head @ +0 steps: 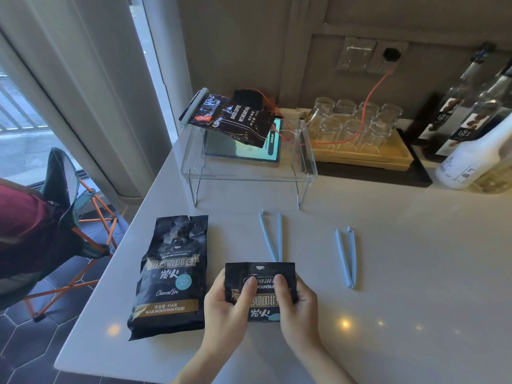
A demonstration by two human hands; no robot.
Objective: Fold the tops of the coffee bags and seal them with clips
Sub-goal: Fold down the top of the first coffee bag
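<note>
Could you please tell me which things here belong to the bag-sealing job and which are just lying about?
Job: held coffee bag, left hand, right hand, second coffee bag, two blue clips.
Lying about: glasses, bottles, tablet.

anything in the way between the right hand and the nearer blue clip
Nothing visible. The right hand and left hand grip the bag; the nearer clip lies open on bare counter just beyond the bag's top edge.

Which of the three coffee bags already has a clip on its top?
The bag on the clear shelf: a clip closes its top. The bag lying flat on the counter and the bag in both hands have none.
</note>
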